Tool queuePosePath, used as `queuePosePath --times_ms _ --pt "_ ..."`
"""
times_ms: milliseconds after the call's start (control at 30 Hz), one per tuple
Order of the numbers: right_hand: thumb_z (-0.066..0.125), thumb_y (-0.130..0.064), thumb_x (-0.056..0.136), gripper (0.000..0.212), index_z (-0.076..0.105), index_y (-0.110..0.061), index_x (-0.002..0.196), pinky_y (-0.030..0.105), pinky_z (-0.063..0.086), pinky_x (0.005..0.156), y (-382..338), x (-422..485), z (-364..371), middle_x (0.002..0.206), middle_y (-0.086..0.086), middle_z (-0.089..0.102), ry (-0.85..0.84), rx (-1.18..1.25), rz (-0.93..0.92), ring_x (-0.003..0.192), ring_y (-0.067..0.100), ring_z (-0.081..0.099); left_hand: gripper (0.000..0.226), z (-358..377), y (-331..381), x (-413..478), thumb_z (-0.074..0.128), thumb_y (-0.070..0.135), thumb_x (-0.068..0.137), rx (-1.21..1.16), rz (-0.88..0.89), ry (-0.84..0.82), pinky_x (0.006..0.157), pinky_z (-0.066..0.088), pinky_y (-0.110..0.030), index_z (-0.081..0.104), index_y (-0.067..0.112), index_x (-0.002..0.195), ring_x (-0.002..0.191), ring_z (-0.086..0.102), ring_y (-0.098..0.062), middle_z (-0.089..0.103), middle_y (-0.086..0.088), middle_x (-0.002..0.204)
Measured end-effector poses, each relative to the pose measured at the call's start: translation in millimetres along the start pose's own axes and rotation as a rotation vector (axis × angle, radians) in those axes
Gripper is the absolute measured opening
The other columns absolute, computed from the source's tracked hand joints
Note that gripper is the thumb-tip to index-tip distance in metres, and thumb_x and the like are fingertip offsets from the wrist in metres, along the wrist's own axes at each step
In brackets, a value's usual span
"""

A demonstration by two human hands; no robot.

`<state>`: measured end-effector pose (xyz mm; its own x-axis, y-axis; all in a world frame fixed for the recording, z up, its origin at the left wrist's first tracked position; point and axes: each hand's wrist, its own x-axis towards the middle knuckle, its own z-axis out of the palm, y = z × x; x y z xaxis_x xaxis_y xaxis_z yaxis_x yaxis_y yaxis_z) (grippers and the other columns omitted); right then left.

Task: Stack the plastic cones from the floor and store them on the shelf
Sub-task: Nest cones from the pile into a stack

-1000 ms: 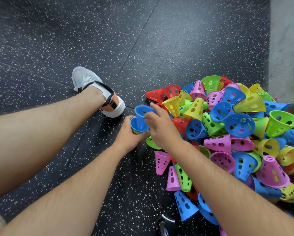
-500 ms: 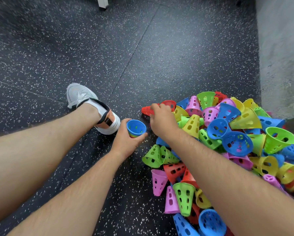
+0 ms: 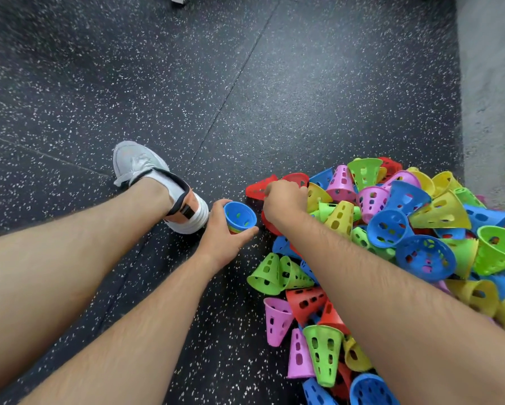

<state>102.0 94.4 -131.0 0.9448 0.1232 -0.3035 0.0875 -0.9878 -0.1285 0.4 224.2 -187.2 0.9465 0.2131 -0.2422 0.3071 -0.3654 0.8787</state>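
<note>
A heap of perforated plastic cones (image 3: 403,247) in red, blue, green, yellow and pink lies on the floor at the right. My left hand (image 3: 223,238) grips a short stack of nested cones (image 3: 240,217) held mouth up, with a blue one on top. My right hand (image 3: 283,201) has its fingers curled over a red cone (image 3: 260,187) at the heap's far left edge. Whether the fingers have closed round it is hidden by the back of the hand.
The floor (image 3: 187,83) is black rubber with white flecks. My leg stretches across the left side and ends in a white shoe (image 3: 146,171) next to the stack. A grey concrete wall (image 3: 491,97) rises at the right behind the heap.
My right hand let go of the blue cone now seated on the stack and moved to the red cone at the heap's edge. The view tilted up.
</note>
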Motion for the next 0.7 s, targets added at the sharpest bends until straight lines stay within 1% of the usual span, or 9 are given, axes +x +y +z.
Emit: queuePosePath --times_ms 67,133,233,300,400,467,533,600,700 --pt "0.057 -0.016 0.09 0.024 0.073 -0.026 0.106 0.037 0.036 0.096 1.8 -3.5 -0.2 0.112 -0.002 0.071 0.066 0.132 -0.004 0.112 0.025 0.059 0.075 1.3 -2.1 0.2 0.089 0.032 0.074 0.005 0.002 -0.005 0.106 0.046 -0.036 0.039 0.028 0.129 0.116 0.057 -0.016 0.055 -0.002 0.126" --pt "0.055 -0.012 0.089 0.025 0.069 -0.027 0.103 0.038 0.042 0.093 3.8 -11.4 -5.8 0.109 -0.002 0.071 0.155 0.3 -0.023 0.106 0.027 0.062 0.076 1.3 -2.5 0.4 0.089 0.034 0.073 0.0 -0.009 -0.01 0.107 0.046 -0.037 0.038 0.028 0.129 0.116 0.057 -0.016 0.056 -0.002 0.126" --pt "0.05 -0.007 0.092 0.03 0.059 -0.024 0.115 0.039 0.049 0.082 7.0 -28.9 -16.0 0.113 0.0 0.069 0.278 0.546 -0.086 0.102 0.027 0.063 0.077 0.8 0.4 -0.1 0.09 0.033 0.073 0.0 -0.024 -0.006 0.107 0.046 -0.04 0.038 0.028 0.13 0.116 0.057 -0.016 0.055 -0.002 0.126" --pt "0.051 -0.007 0.093 0.036 0.058 -0.023 0.124 0.041 0.05 0.084 10.5 -40.4 -17.9 0.115 -0.001 0.068 0.365 0.606 -0.169 0.103 0.027 0.063 0.076 1.5 4.0 -1.3 0.091 0.034 0.072 0.005 -0.022 -0.007 0.107 0.047 -0.042 0.038 0.031 0.126 0.115 0.057 -0.017 0.056 -0.002 0.125" --pt "0.053 -0.009 0.092 0.032 0.068 -0.02 0.118 0.044 0.051 0.084 16.0 -50.3 -11.5 0.11 0.0 0.07 0.452 0.564 -0.317 0.098 0.029 0.064 0.077 3.3 7.6 -2.7 0.09 0.041 0.066 0.016 -0.009 -0.008 0.105 0.047 -0.047 0.038 0.034 0.123 0.117 0.058 -0.019 0.055 -0.001 0.124" --pt "0.055 -0.011 0.091 0.028 0.074 -0.02 0.11 0.043 0.051 0.081 18.5 -54.0 -4.4 0.101 0.0 0.07 0.408 0.49 -0.377 0.091 0.03 0.064 0.079 3.7 5.6 -2.6 0.089 0.047 0.063 0.007 -0.01 -0.007 0.104 0.048 -0.048 0.039 0.036 0.122 0.117 0.059 -0.019 0.056 -0.002 0.124" --pt "0.061 -0.01 0.09 0.024 0.076 -0.018 0.107 0.041 0.051 0.079 18.6 -58.6 2.9 0.096 0.002 0.07 0.328 0.494 -0.406 0.089 0.028 0.064 0.081 2.8 4.3 -1.3 0.088 0.053 0.061 -0.016 -0.014 -0.008 0.103 0.05 -0.049 0.041 0.035 0.123 0.117 0.061 -0.02 0.059 -0.002 0.125" --pt "0.064 -0.01 0.091 0.021 0.077 -0.016 0.106 0.04 0.052 0.083 17.3 -63.6 9.7 0.099 0.003 0.069 0.212 0.527 -0.426 0.093 0.025 0.065 0.083 0.9 7.4 -1.3 0.087 0.054 0.057 -0.05 -0.016 -0.019 0.102 0.051 -0.049 0.043 0.031 0.125 0.115 0.063 -0.021 0.061 -0.004 0.125" --pt "0.054 -0.012 0.095 0.028 0.072 -0.013 0.117 0.038 0.049 0.094 13.8 -67.3 12.4 0.11 0.007 0.067 0.039 0.444 -0.442 0.106 0.026 0.063 0.082 -0.4 9.4 -0.9 0.081 0.05 0.057 -0.075 -0.01 -0.024 0.1 0.052 -0.047 0.047 0.022 0.126 0.111 0.064 -0.021 0.061 -0.006 0.122"
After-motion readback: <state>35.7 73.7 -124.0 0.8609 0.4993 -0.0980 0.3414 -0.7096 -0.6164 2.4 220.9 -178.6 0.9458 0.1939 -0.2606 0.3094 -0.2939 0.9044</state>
